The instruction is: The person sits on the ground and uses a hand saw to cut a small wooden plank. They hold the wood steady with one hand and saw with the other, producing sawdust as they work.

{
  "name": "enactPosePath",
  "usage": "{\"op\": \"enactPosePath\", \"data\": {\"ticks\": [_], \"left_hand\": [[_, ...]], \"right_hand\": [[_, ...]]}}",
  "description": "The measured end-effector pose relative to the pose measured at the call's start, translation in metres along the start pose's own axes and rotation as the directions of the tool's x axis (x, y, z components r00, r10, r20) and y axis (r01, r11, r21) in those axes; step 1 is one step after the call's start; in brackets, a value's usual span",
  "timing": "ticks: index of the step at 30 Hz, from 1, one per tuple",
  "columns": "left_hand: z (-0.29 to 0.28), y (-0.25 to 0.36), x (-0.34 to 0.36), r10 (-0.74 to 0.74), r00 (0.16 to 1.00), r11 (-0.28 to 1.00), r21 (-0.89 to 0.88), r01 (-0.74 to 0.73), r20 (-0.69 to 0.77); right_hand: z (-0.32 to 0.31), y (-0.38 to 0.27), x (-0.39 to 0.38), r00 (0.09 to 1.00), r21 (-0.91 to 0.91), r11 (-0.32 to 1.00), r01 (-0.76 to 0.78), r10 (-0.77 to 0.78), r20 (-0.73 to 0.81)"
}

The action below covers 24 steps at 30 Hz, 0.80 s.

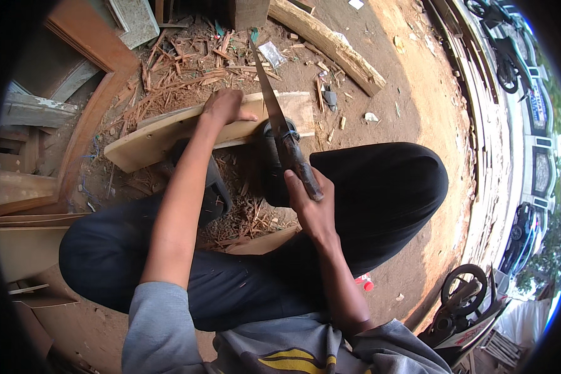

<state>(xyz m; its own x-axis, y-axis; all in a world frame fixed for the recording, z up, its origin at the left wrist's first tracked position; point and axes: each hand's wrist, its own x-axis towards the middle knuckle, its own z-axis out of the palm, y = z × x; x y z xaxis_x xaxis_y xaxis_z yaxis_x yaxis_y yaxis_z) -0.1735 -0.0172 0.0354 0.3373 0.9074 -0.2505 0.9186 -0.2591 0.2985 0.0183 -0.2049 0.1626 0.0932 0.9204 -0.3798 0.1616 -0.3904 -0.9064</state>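
Observation:
My left hand (226, 107) grips the upper edge of a pale wooden board (149, 147), thumb toward the right end. The board lies crosswise over my dark footwear (213, 193), with another piece of wood behind it. My right hand (308, 196) is closed on the dark, worn handle of a handsaw (270, 93). The long tapering blade points away from me and crosses the board just right of my left hand; whether its teeth touch the wood is unclear. My legs in black trousers are bent either side.
Old wooden frames (93, 53) and panels lie at left. Wood shavings (181, 75) and scraps litter the dirt around the board. A long timber (330, 50) lies beyond. Stacked planks (464, 156) line the right, with motorcycles (508, 68) past them. A red-labelled bottle (364, 282) is beside my right leg.

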Motion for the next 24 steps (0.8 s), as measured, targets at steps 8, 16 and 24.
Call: {"op": "enactPosePath", "data": {"ticks": [8, 16, 24], "left_hand": [[-0.002, -0.006, -0.002, 0.008, 0.999, 0.999, -0.03, -0.009, -0.046], [-0.003, 0.005, -0.003, -0.068, 0.997, 0.996, -0.063, 0.066, -0.029], [-0.002, 0.006, -0.001, -0.095, 0.995, 0.995, -0.02, 0.095, 0.022]], "right_hand": [[-0.013, -0.02, -0.005, 0.989, 0.006, 0.991, -0.135, 0.134, 0.06], [-0.028, -0.016, -0.022, 0.986, 0.027, 0.986, -0.162, 0.161, 0.048], [-0.024, -0.02, -0.053, 0.997, -0.104, 0.994, -0.033, 0.04, 0.064]]}}
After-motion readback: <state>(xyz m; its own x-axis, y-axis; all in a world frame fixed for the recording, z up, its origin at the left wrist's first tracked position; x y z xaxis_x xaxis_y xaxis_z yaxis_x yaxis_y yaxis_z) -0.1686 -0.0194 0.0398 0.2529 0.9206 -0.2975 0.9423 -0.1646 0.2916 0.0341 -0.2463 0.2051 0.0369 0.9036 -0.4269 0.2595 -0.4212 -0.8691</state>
